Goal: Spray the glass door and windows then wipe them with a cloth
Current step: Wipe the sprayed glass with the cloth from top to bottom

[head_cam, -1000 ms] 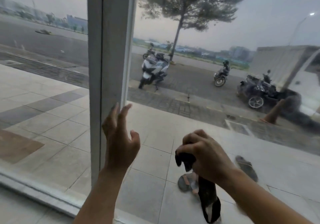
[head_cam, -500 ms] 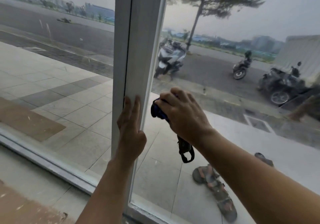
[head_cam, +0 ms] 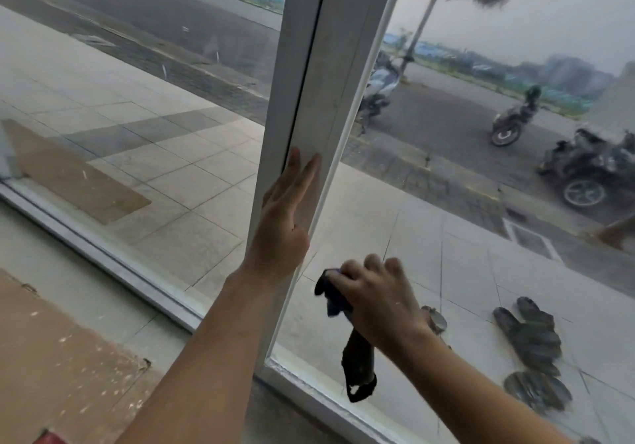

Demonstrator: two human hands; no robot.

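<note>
wiping lower now: right hand (head_cam: 374, 301) fingers clutch the dark cloth (head_cam: 358, 357) on the glass (head_cam: 457, 237), left hand (head_cam: 281, 218) still flat on frame (head_cam: 323, 83)

Lighting: soft, grey overcast daylight entering through the glass (head_cam: 171, 100); no hard shadows. Distance: hazy, washed out. Blur: motorcycles (head_cam: 584, 168) and sandals (head_cam: 529, 337) smeared. Distortion: wide-angle, window frame (head_cam: 326, 83) leaning. Glare: faint streaks on the pane.

The window frame (head_cam: 319, 107) looks like matt, dusty pale metal, the cloth (head_cam: 357, 357) dark limp fabric, the glass (head_cam: 446, 237) hazy.
</note>
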